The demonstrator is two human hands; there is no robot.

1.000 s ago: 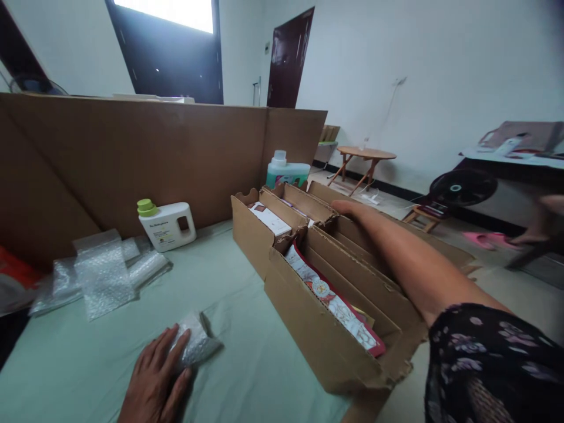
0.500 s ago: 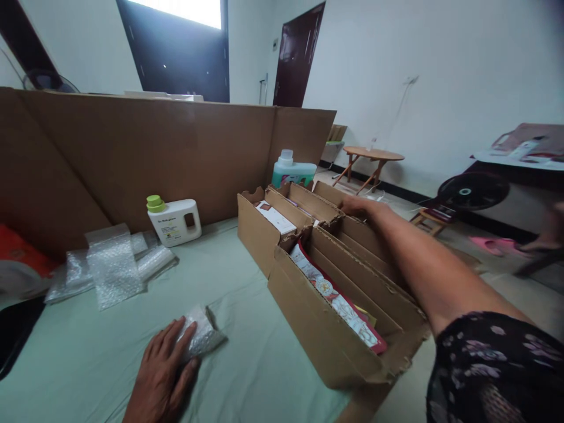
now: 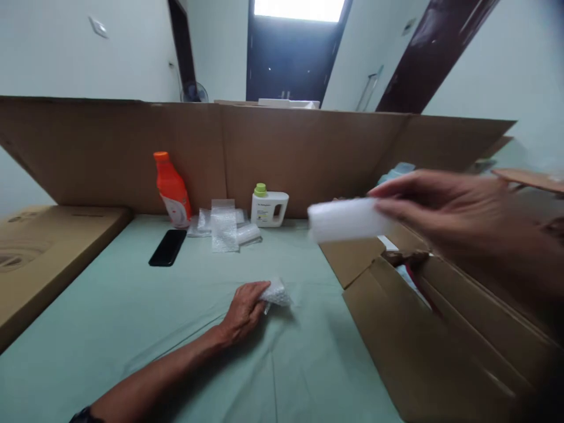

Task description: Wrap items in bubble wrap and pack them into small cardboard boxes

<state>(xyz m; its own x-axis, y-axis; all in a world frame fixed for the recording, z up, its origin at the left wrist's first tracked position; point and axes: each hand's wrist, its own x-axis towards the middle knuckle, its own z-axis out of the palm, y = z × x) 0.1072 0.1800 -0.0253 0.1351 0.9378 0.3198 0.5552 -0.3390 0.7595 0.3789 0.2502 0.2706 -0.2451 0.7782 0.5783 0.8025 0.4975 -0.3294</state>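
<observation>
White box [image 3: 346, 219]: pinched at one end by the fingers of the right hand [image 3: 458, 220], held above the cardboard carton [image 3: 440, 341]. Bubble-wrap piece [image 3: 277, 292]: pressed to the green cloth [image 3: 176, 317] under the curled fingers of the left hand [image 3: 242, 311]. Advised: box is best gripped firmly, wrap kept flat.

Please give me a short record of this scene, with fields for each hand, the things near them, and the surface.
left hand: rests on the green cloth, fingers on a bubble wrap wad
right hand: raised, grip closed on a white box, blurred
below right hand: open cardboard box
far edge: orange bottle, white jug, bubble wrap pieces, black phone
backdrop: cardboard wall
</observation>
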